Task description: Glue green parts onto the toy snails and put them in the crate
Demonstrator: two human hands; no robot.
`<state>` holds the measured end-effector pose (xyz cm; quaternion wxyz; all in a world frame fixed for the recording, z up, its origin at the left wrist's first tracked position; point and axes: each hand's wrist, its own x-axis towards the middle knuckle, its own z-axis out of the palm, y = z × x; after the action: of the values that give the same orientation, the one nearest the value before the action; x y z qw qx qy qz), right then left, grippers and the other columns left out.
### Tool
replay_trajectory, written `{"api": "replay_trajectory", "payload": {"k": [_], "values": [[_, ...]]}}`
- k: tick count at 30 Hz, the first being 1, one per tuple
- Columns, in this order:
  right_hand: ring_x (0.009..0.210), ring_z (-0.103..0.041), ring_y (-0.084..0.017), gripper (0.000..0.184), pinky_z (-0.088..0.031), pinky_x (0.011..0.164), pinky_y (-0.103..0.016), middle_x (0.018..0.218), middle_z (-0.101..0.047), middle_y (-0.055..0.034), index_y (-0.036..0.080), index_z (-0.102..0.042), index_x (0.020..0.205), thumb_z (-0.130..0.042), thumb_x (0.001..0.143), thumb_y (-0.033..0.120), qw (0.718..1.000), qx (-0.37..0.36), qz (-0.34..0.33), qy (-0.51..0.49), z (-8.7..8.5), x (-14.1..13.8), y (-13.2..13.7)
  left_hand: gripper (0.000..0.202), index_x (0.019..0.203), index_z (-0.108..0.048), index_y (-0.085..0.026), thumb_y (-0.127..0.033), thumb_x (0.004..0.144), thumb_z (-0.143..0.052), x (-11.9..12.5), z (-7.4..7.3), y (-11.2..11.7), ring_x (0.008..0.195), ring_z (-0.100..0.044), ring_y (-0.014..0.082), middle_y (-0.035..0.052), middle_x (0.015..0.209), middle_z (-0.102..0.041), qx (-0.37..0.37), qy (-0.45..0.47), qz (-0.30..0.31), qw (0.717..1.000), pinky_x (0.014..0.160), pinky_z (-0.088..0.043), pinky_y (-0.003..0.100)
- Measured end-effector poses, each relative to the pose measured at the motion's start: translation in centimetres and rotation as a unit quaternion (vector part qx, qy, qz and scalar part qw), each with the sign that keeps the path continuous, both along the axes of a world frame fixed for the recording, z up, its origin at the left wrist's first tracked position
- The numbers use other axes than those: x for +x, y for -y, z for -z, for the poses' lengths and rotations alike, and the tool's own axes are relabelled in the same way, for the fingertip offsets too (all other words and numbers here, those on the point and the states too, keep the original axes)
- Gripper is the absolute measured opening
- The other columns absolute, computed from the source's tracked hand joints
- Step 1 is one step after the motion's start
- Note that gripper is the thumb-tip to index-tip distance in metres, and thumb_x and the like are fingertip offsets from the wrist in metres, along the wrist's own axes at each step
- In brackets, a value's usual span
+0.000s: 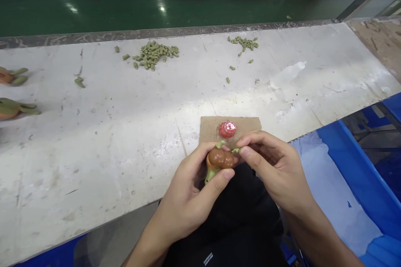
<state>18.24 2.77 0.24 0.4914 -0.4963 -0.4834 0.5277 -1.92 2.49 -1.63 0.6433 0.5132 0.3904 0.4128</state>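
Observation:
My left hand (191,196) is closed around a small brown and green figurine (221,158), its glossy rounded brown side facing up and a green stub sticking out at the top. Between the thumb and index finger of my right hand (275,167) is a small green peg-like piece (236,150), held right beside the figurine. I cannot tell whether the two touch. Just beyond my hands, a piece of cardboard (208,127) lies on the table with a wet-looking red blob (227,129) on it.
On the white table (94,146) lie a large pile of green pieces (155,54), a smaller pile (246,44) and a translucent bottle (287,75). More green-orange figurines (14,108) are at the left edge. A green conveyor belt (125,4) runs behind. At right stands a blue bin (360,167).

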Motion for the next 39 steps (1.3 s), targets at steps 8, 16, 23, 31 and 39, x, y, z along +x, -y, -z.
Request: {"api": "replay_trajectory", "payload": {"k": [8, 16, 23, 31, 39], "values": [[0.097, -0.085, -0.015, 0.014, -0.072, 0.086, -0.024, 0.105, -0.085, 0.0018, 0.030, -0.086, 0.107, -0.080, 0.108, 0.018, 0.996, 0.025, -0.010, 0.080, -0.4, 0.2, 0.1, 0.007, 0.125, -0.075, -0.034, -0.032, 0.118, -0.072, -0.1, 0.2, 0.0, 0.100, -0.075, 0.0181, -0.0020, 0.110, -0.077, 0.018, -0.039, 0.015, 0.999, 0.087, -0.059, 0.028], [0.097, -0.081, -0.019, 0.017, -0.070, 0.086, -0.032, 0.107, -0.084, -0.0013, 0.028, -0.083, 0.111, -0.075, 0.111, 0.013, 0.974, 0.097, -0.066, 0.191, -1.0, 0.8, 0.4, 0.012, 0.127, -0.070, -0.030, -0.023, 0.117, -0.069, -0.3, 0.7, 0.2, 0.093, -0.068, 0.0187, -0.0001, 0.107, -0.071, 0.098, -0.093, 0.034, 0.990, 0.086, -0.056, 0.033], [0.097, -0.081, -0.016, 0.024, -0.068, 0.086, -0.028, 0.107, -0.082, 0.0001, 0.029, -0.082, 0.114, -0.074, 0.109, 0.007, 0.967, 0.157, -0.059, 0.192, 0.1, 1.1, 1.4, 0.032, 0.136, -0.067, -0.033, -0.012, 0.113, -0.072, -0.8, 1.5, 0.3, 0.105, -0.072, 0.0187, 0.0006, 0.116, -0.075, 0.192, -0.111, 0.050, 0.974, 0.094, -0.059, 0.029], [0.104, -0.077, -0.021, 0.048, -0.068, 0.091, -0.033, 0.120, -0.079, -0.0036, 0.037, -0.074, 0.150, -0.077, 0.109, 0.014, 0.956, 0.146, -0.044, 0.250, -1.1, 4.8, 5.0, 0.017, 0.127, -0.074, -0.033, -0.030, 0.112, -0.079, 0.9, -0.9, 2.2, 0.099, -0.078, 0.0211, 0.0005, 0.111, -0.079, 0.058, -0.131, 0.081, 0.986, 0.091, -0.064, 0.030], [0.148, -0.066, -0.030, 0.053, -0.042, 0.142, -0.051, 0.152, -0.078, -0.0107, 0.020, -0.066, 0.155, -0.063, 0.104, 0.006, 0.862, 0.161, -0.223, 0.426, -0.5, 5.2, 8.3, 0.012, 0.116, -0.078, -0.030, -0.026, 0.105, -0.074, 4.6, 2.6, 4.2, 0.111, -0.085, 0.0281, 0.0052, 0.116, -0.086, -0.071, -0.109, 0.140, 0.982, 0.101, -0.071, 0.040]]}}
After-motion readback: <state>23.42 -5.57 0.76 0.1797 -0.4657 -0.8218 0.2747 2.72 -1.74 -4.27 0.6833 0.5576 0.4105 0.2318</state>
